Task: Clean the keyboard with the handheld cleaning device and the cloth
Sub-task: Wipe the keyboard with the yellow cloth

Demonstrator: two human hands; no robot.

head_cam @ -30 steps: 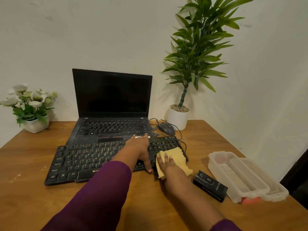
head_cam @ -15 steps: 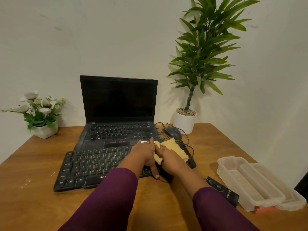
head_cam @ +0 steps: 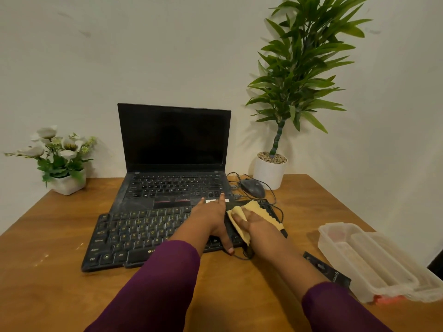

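Cloth on keys: my right hand (head_cam: 255,222) presses the soft yellow cloth (head_cam: 262,210) flat onto the right end of the black corded keyboard (head_cam: 143,233) with yellow lettering. Its fingers (head_cam: 239,218) lie straight and close together on top of the fabric, not bunching it. One scalloped edge of the cloth shows beyond my hand toward the keyboard's far right corner, and another flap hangs over the keyboard's near edge.

My left hand (head_cam: 211,219) sits flat on the keys just left of the cloth. Those fingers (head_cam: 221,200) are stretched out and slightly spread, the tips reaching past the keyboard's back edge. The thumb points down over the near edge to the brown wooden surface (head_cam: 48,283). Neither hand is pinching anything.

Right of the keyboard, the flat black handheld cleaning device (head_cam: 332,274) lies on the surface, partly hidden by my right forearm. Just beyond it, farther from the keyboard, is the clear plastic lidded container (head_cam: 374,262).

Behind the keyboard stands the open black laptop (head_cam: 175,149), its screen dark. The grey corded mouse (head_cam: 254,188) is behind the keyboard's right end, with the tall green plant in a white round pot (head_cam: 269,173) just past that. Well behind the keyboard's left end is the white flower bunch in a white square pot (head_cam: 68,183).
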